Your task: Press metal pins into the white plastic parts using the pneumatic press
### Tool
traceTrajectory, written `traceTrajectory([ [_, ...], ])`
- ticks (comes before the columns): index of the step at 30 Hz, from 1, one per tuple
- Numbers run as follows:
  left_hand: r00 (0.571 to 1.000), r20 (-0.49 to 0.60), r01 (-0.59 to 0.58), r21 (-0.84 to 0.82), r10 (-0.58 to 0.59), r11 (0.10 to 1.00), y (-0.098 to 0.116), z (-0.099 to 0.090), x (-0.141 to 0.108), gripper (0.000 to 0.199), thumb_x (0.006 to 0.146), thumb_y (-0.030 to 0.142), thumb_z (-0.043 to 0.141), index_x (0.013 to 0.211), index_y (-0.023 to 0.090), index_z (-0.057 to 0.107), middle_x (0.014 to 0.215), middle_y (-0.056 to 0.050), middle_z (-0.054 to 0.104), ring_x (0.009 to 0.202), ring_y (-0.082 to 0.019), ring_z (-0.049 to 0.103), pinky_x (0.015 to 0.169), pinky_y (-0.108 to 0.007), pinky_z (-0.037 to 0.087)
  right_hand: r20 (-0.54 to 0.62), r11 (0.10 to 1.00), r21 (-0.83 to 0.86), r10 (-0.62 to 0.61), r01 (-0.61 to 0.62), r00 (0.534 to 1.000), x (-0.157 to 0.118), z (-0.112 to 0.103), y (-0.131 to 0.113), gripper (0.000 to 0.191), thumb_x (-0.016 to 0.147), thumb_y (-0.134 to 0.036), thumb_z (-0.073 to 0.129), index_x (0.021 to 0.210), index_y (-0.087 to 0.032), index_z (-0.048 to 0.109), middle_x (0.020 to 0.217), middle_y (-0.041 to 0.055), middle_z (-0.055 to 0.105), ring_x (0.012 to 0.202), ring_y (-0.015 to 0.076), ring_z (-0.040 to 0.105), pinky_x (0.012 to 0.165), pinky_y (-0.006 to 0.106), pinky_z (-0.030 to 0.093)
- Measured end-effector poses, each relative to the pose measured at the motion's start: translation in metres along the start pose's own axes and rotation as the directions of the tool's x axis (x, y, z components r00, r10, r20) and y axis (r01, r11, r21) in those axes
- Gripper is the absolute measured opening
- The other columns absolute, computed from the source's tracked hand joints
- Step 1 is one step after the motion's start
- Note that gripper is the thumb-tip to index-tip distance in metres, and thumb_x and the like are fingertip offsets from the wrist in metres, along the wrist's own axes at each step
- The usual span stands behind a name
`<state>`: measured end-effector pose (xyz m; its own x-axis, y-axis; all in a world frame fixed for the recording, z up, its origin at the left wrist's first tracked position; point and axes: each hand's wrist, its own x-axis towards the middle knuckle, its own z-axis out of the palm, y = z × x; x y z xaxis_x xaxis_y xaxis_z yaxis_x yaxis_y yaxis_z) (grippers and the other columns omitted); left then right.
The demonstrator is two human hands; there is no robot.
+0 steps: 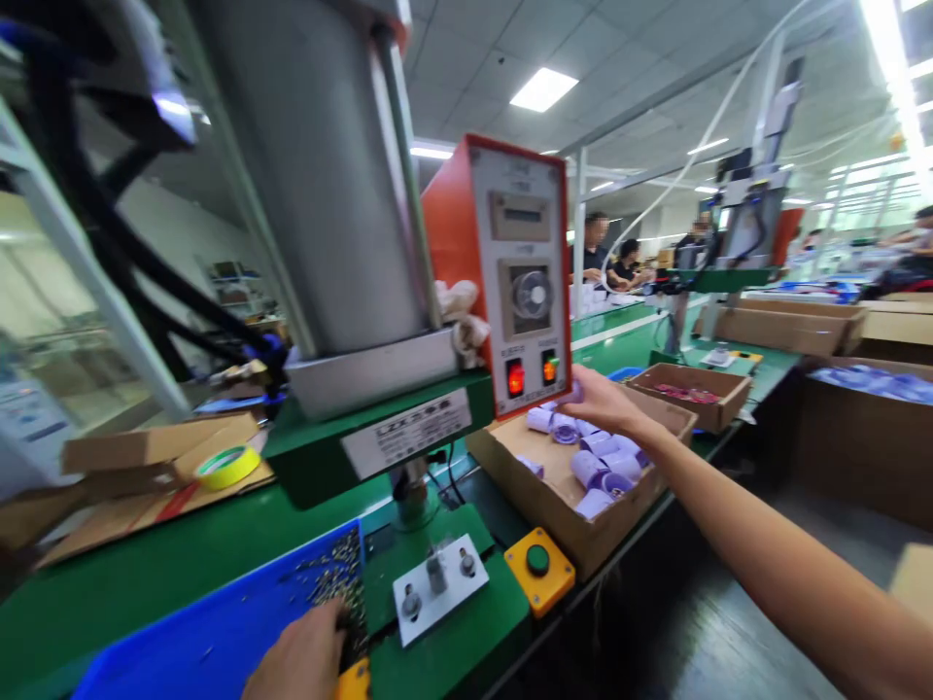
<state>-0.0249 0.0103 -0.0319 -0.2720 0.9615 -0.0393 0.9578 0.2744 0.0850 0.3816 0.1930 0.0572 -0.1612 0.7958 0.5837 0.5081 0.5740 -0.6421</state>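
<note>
Left hand: your bare left hand (302, 653) is down at the deep-blue plastic tray (186, 622), fingers bent among the small dark metal parts (336, 576) heaped at its right end. The fingertips are hidden, so I cannot tell whether you have a part pinched.

Right hand: your bare right hand (604, 401) is stretched over the open brown cardboard box (619, 520), just beside the orange metal control box (446, 219). A lavender patch shows at your curled fingers (partly cut off by the panel edge); whether they are closed on a piece, I cannot tell. Lavender plastic cylinders (589, 469) lie loosely in the cardboard box below.

Between your hands: silver rectangular plate (447, 601) with an upright pin, on the green press base, beneath the grey metal press cylinder (321, 175). Yellow switch housing (554, 588) with a round green button sits between base and cardboard box. Both rocker switches on the control box glow.
</note>
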Motion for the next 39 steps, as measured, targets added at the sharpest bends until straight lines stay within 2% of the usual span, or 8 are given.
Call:
traceTrajectory([
  [3, 1.0, 0.007, 0.011, 0.018, -0.011, 1.0, 0.015, -0.008, -0.015, 0.026, 0.084, 0.016, 0.04, 0.095, 0.022, 0.063, 0.103, -0.009, 0.073, 0.097, -0.024, 0.066, 0.078, -0.034, 0.044, -0.033, 0.941, 0.337, 0.015, -0.003, 0.999, -0.049, 0.012, -0.022, 0.046, 0.084, -0.04, 0.062, 0.125, -0.021, 0.049, 0.119, 0.0088, 0.061, 0.108, 0.0245, 0.059, 0.094, 0.042, 0.048],
  [7, 0.999, 0.012, 0.04, 0.041, -0.041, 0.998, 0.024, -0.015, -0.022, 0.019, 0.086, 0.022, 0.044, 0.091, 0.022, 0.062, 0.097, -0.008, 0.073, 0.093, -0.024, 0.065, 0.073, -0.031, 0.041, 0.211, 0.65, 0.724, 0.108, -0.23, 0.971, -0.106, 0.073, -0.067, 0.054, 0.072, -0.035, 0.074, 0.117, -0.024, 0.046, 0.103, 0.0053, 0.064, 0.095, 0.0229, 0.064, 0.085, 0.039, 0.052],
  [10, 0.999, -0.002, 0.043, 0.048, -0.043, 0.998, 0.025, -0.018, -0.026, 0.019, 0.088, 0.022, 0.044, 0.088, 0.022, 0.063, 0.094, -0.007, 0.073, 0.088, -0.021, 0.065, 0.07, -0.029, 0.039, 0.319, 0.473, 0.819, 0.096, -0.325, 0.943, -0.112, 0.124, -0.099, 0.059, 0.069, -0.041, 0.075, 0.115, -0.024, 0.042, 0.099, 0.0042, 0.063, 0.09, 0.0218, 0.064, 0.078, 0.035, 0.053],
  [13, 0.999, -0.022, 0.042, 0.044, -0.041, 0.998, 0.025, -0.018, -0.029, 0.024, 0.087, 0.017, 0.041, 0.087, 0.022, 0.064, 0.094, -0.006, 0.073, 0.087, -0.02, 0.065, 0.068, -0.029, 0.039, 0.345, 0.38, 0.858, 0.073, -0.346, 0.936, -0.102, 0.153, -0.114, 0.065, 0.068, -0.042, 0.075, 0.12, -0.024, 0.04, 0.102, 0.0047, 0.062, 0.091, 0.0209, 0.063, 0.079, 0.033, 0.053],
  [21, 0.999, -0.033, 0.044, 0.034, -0.042, 0.998, 0.024, -0.015, -0.027, 0.024, 0.086, 0.014, 0.041, 0.086, 0.022, 0.064, 0.092, -0.006, 0.073, 0.089, -0.021, 0.065, 0.068, -0.029, 0.038, 0.327, 0.61, 0.763, -0.076, -0.216, 0.942, -0.104, 0.153, -0.108, 0.06, 0.074, -0.036, 0.073, 0.126, -0.024, 0.044, 0.104, 0.0026, 0.062, 0.082, 0.0156, 0.059, 0.073, 0.027, 0.049],
  [29, 0.999, -0.026, 0.041, 0.012, -0.041, 0.999, 0.022, -0.012, -0.027, 0.026, 0.088, 0.017, 0.039, 0.089, 0.023, 0.064, 0.094, -0.005, 0.073, 0.089, -0.021, 0.066, 0.067, -0.029, 0.037, 0.321, 0.747, 0.654, -0.137, -0.115, 0.937, -0.098, 0.148, -0.112, 0.056, 0.077, -0.032, 0.07, 0.126, -0.023, 0.045, 0.096, 0.0004, 0.064, 0.078, 0.0146, 0.057, 0.072, 0.026, 0.047],
  [34, 0.998, -0.032, 0.049, -0.004, -0.049, 0.999, 0.024, -0.014, -0.031, 0.024, 0.089, 0.019, 0.04, 0.086, 0.023, 0.063, 0.091, -0.005, 0.072, 0.088, -0.022, 0.065, 0.065, -0.03, 0.035, 0.301, 0.866, 0.501, -0.179, 0.005, 0.937, -0.107, 0.15, -0.108, 0.058, 0.074, -0.03, 0.072, 0.125, -0.023, 0.046, 0.103, 0.0026, 0.066, 0.088, 0.018, 0.06, 0.082, 0.029, 0.046],
  [39, 0.994, -0.11, 0.002, -0.05, -0.007, 0.999, 0.023, -0.021, -0.033, 0.03, 0.095, 0.029, 0.032, 0.085, 0.023, 0.059, 0.092, -0.006, 0.07, 0.086, -0.021, 0.063, 0.071, -0.032, 0.04, 0.379, 0.861, 0.505, -0.17, -0.049, 0.91, -0.113, 0.16, -0.099, 0.045, 0.073, -0.032, 0.075, 0.111, -0.021, 0.055, 0.099, 0.0013, 0.066, 0.086, 0.0176, 0.06, 0.077, 0.027, 0.047],
])
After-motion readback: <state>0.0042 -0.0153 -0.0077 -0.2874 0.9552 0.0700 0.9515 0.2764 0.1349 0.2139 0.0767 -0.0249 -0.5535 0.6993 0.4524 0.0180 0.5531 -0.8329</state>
